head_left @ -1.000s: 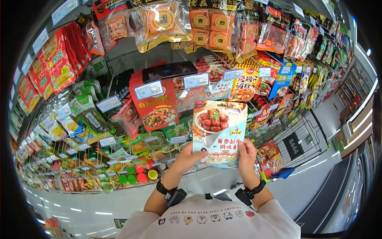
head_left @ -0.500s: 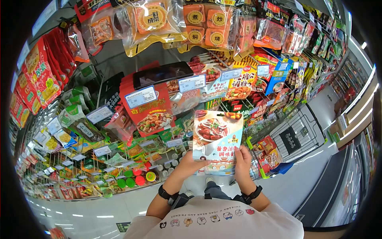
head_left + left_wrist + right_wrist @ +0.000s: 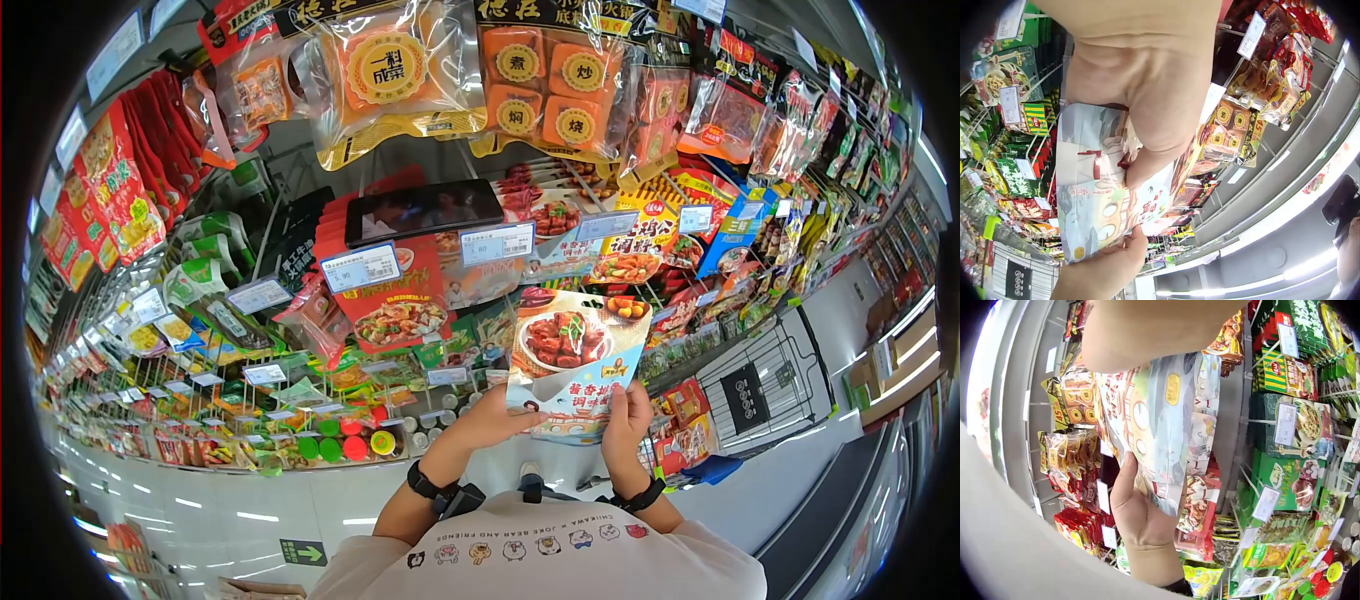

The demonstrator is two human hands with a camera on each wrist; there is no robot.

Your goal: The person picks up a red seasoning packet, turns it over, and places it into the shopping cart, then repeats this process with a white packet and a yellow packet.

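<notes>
A light-blue and white seasoning pouch (image 3: 575,365) with a dish of glazed meat printed on it is held upright in front of the shelves. At its lower left edge the left hand (image 3: 493,422) pinches it, thumb on the front. The right hand (image 3: 626,425) grips the lower right edge, its thumb also on the front. In the left wrist view the pouch (image 3: 1094,187) spans both hands; the right wrist view shows its lower part (image 3: 1163,419), with the left hand (image 3: 1144,519) beneath. The fingers behind the pouch are mostly hidden.
Shelves of hanging packets fill the left and middle. A dark phone-like device (image 3: 424,212) lies on red packets behind price tags. A shopping cart (image 3: 765,375) with red packs stands at right. Jars with coloured lids (image 3: 355,447) sit on the low shelf.
The pouch and both hands appear slightly further right in the head view, and the shelves have shifted with the camera. Both hands keep their hold on the pouch.
</notes>
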